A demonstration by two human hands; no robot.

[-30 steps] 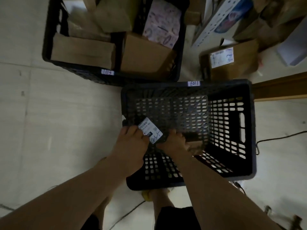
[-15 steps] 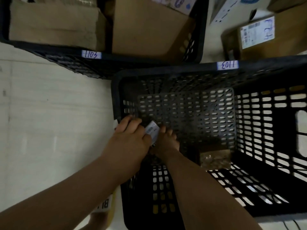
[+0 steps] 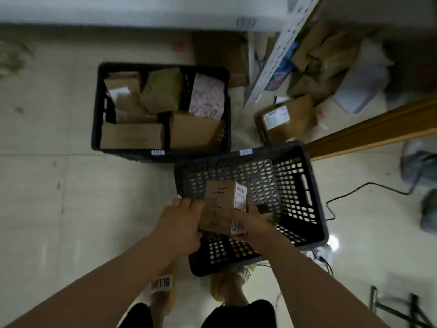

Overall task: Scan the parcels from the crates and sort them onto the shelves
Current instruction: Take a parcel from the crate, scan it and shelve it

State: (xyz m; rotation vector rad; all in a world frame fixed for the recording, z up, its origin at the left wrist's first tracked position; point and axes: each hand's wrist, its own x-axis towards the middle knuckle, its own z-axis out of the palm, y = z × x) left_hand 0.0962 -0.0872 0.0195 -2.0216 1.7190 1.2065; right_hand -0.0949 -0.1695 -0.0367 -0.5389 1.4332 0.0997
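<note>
I grip one small parcel [image 3: 221,202] in my left hand [image 3: 182,221] and right hand [image 3: 251,224] above the nearly emptied near crate [image 3: 315,200]; the far crate [image 3: 97,110] sits full.

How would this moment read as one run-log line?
small box | held by left hand and right hand | over near crate | far crate holds parcels

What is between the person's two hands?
A small cardboard parcel with handwritten marks: the left hand and the right hand grip it from either side above the near black crate. The head view shows this.
</note>
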